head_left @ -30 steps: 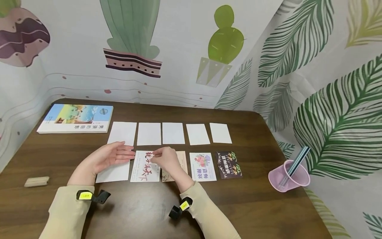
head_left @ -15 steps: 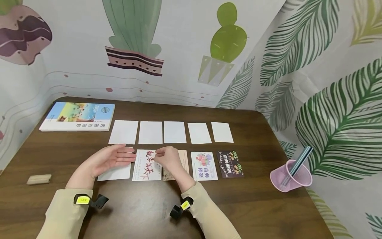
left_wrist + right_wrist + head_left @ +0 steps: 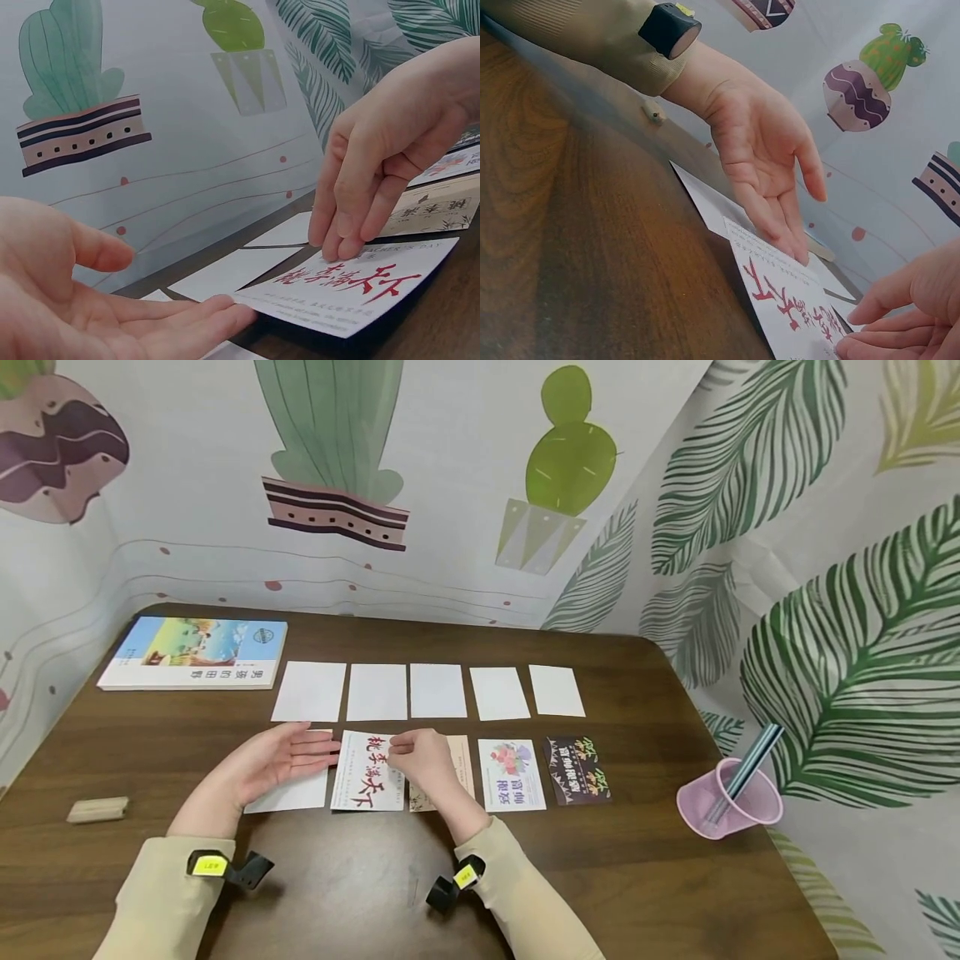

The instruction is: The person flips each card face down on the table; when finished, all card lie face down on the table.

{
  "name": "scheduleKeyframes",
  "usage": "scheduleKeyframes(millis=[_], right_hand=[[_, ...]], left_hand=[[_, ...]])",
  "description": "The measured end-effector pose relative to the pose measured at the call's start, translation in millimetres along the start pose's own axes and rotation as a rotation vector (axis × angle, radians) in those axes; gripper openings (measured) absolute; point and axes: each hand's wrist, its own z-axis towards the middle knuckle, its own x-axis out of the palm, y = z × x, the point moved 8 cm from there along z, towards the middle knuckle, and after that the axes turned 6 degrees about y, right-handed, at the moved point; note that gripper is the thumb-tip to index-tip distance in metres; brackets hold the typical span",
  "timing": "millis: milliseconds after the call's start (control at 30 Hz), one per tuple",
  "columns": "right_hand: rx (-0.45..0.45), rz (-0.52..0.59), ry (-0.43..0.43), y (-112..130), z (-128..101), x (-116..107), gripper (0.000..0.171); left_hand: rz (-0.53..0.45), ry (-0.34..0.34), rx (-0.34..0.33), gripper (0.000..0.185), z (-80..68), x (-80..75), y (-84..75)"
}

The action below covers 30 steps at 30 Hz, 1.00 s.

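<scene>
A wood block (image 3: 97, 809) lies near the table's (image 3: 660, 860) left edge, and a book (image 3: 197, 653) sits at the far left corner. Right of the book runs a back row of five blank cards (image 3: 427, 691), face down and just apart from one another.

In the front row, a blank card (image 3: 294, 793) lies leftmost, partly under the left hand (image 3: 264, 763). That hand is released: palm turned up and inward, fingers straight, their tips touching the left edge of the red-lettered card (image 3: 367, 773). The left wrist view shows the fingertips (image 3: 217, 311) slipped just under that card's (image 3: 352, 289) near corner, which is lifted slightly off the table.

The red-lettered card is second in the front row, white with red brush characters. The right hand (image 3: 422, 757) presses down on its upper right part with bunched fingers (image 3: 352, 225); it pins the card rather than grasping it. That hand also covers part of a beige card (image 3: 459, 767) just to the right.

Next come a flower card (image 3: 512, 775) and a black card (image 3: 576, 770), each flat and apart. Near the right edge a pink cup (image 3: 729, 800) tilts, holding dark sticks (image 3: 746, 768).
</scene>
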Motion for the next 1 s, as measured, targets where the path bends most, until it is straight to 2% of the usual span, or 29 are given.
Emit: scheduleKeyframes(millis=[200, 500, 733, 1000], right_hand=[[-0.001, 0.01, -0.007, 0, -1, 0, 0.021], [-0.014, 0.004, -0.027, 1, -1, -3, 0.02], [-0.011, 0.007, -0.023, 0, 0, -2, 0.019], [-0.024, 0.011, -0.024, 13, -4, -3, 0.02]], left_hand=[[-0.007, -0.011, 0.014, 0.065, 6.0, 0.5, 2.9], [0.062, -0.059, -0.013, 0.062, 20.7, 0.7, 7.5], [0.2, -0.011, -0.075, 0.064, 26.2, 5.3, 14.3], [0.186, -0.018, -0.084, 0.064, 23.6, 7.4, 14.6]])
